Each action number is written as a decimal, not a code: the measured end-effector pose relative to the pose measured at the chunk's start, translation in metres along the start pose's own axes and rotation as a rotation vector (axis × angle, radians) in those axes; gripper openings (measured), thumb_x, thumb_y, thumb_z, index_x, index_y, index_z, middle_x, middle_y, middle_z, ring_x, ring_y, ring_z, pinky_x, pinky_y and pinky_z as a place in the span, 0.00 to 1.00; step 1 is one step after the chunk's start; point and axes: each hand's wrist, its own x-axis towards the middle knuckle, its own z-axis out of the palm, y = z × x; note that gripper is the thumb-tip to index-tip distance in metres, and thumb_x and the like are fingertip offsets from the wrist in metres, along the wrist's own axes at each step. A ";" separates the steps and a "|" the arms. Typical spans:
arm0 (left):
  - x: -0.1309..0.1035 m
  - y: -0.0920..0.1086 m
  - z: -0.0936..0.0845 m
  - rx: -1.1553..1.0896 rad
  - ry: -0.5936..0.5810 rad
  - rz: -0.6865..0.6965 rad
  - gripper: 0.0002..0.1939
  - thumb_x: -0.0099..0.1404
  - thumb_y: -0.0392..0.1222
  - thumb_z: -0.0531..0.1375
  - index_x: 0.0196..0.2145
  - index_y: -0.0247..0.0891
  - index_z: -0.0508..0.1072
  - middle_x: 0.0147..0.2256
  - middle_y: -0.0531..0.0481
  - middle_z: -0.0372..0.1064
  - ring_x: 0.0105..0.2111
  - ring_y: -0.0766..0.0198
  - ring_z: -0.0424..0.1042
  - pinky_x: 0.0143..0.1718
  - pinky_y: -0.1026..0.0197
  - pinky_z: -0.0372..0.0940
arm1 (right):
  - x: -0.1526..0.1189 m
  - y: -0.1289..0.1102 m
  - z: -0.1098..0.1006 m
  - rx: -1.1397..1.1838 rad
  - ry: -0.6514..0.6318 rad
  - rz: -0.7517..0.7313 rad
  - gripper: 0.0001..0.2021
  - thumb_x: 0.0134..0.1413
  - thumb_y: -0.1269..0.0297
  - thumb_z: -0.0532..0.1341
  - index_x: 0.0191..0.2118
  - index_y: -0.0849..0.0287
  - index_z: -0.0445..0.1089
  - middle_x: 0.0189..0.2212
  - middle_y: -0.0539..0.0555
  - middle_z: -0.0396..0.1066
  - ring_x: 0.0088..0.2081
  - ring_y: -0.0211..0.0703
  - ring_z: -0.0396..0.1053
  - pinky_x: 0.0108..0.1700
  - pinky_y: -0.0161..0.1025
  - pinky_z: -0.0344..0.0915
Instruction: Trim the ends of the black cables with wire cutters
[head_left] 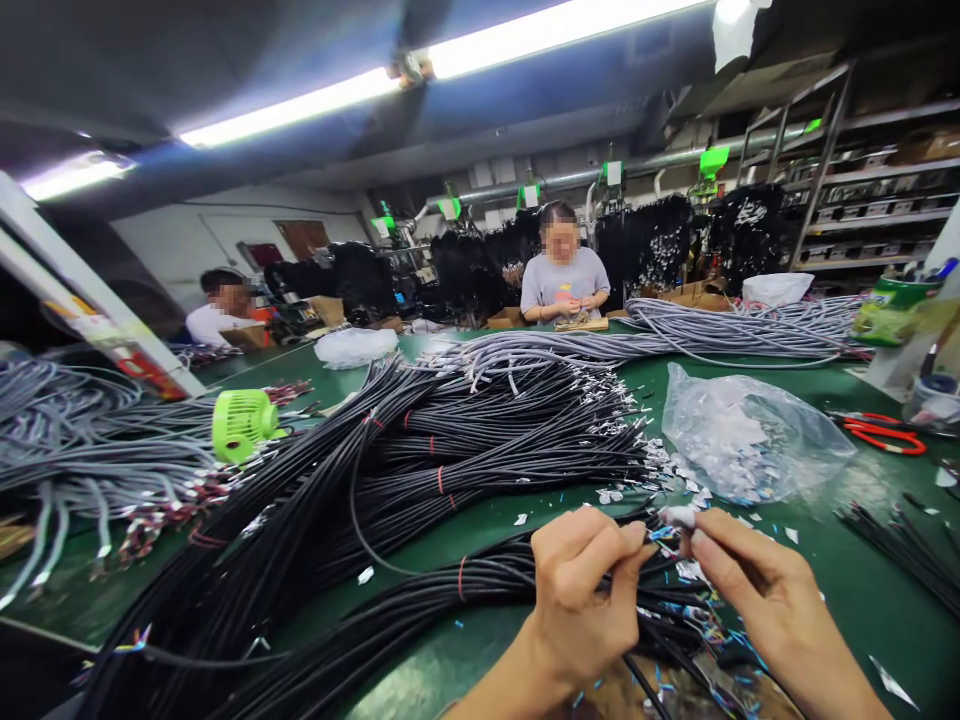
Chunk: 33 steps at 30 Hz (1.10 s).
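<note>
My left hand (581, 575) is closed in a pinch on a black cable close to its stripped end, where blue and white wires stick out. The fingertips of my right hand (765, 585) are closed on a small white scrap (681, 517) at those wire ends; whether it is foil or paper I cannot tell. Beneath my left wrist runs a bundle of black cables (420, 600) tied with a red band. Its frayed, coloured wire ends (701, 630) lie under both hands, among blue and white bits.
More black cable bundles (480, 450) cover the middle of the green table (817, 545). Behind my right hand are a clear plastic bag (750, 430) of scraps and red-handled scissors (885, 432). A green fan (244, 425) stands left. Across the table sits a person (566, 275).
</note>
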 end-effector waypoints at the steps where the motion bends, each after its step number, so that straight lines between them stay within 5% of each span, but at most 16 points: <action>1: 0.000 0.000 -0.001 -0.023 0.005 -0.021 0.04 0.58 0.28 0.59 0.29 0.34 0.72 0.22 0.50 0.68 0.21 0.67 0.65 0.24 0.64 0.59 | 0.000 0.000 0.000 0.002 0.007 0.010 0.13 0.56 0.60 0.58 0.43 0.56 0.76 0.36 0.55 0.78 0.35 0.44 0.76 0.34 0.33 0.74; 7: 0.000 -0.001 -0.001 0.055 0.022 0.069 0.05 0.58 0.27 0.59 0.31 0.34 0.72 0.21 0.51 0.69 0.20 0.68 0.65 0.23 0.64 0.58 | -0.003 -0.004 0.002 -0.016 0.004 -0.061 0.11 0.53 0.61 0.61 0.39 0.55 0.78 0.36 0.55 0.78 0.37 0.44 0.76 0.40 0.33 0.73; 12: -0.003 -0.005 0.001 0.162 0.031 0.215 0.07 0.59 0.27 0.58 0.35 0.32 0.73 0.19 0.51 0.69 0.17 0.68 0.62 0.20 0.63 0.52 | -0.004 -0.005 0.004 -0.050 0.034 -0.020 0.12 0.52 0.57 0.61 0.36 0.56 0.79 0.35 0.56 0.78 0.35 0.45 0.76 0.39 0.35 0.73; 21: -0.006 -0.008 0.002 0.243 0.035 0.283 0.07 0.59 0.28 0.57 0.36 0.30 0.72 0.19 0.52 0.69 0.17 0.69 0.59 0.20 0.62 0.47 | -0.008 0.007 0.007 -0.023 0.006 0.082 0.14 0.50 0.53 0.62 0.35 0.55 0.79 0.36 0.55 0.78 0.38 0.47 0.76 0.43 0.37 0.72; 27: -0.005 -0.007 0.002 0.326 0.054 0.318 0.07 0.60 0.29 0.55 0.35 0.28 0.72 0.18 0.52 0.68 0.17 0.69 0.59 0.19 0.60 0.45 | -0.007 0.003 0.008 0.167 -0.164 0.141 0.13 0.54 0.58 0.60 0.43 0.55 0.76 0.38 0.53 0.77 0.34 0.41 0.75 0.37 0.30 0.72; 33: -0.008 -0.007 0.006 0.337 0.042 0.284 0.08 0.60 0.29 0.56 0.38 0.28 0.72 0.20 0.52 0.68 0.17 0.68 0.61 0.18 0.61 0.48 | -0.006 0.005 0.009 0.116 -0.034 0.092 0.12 0.51 0.58 0.62 0.39 0.57 0.78 0.37 0.55 0.78 0.36 0.44 0.76 0.40 0.31 0.72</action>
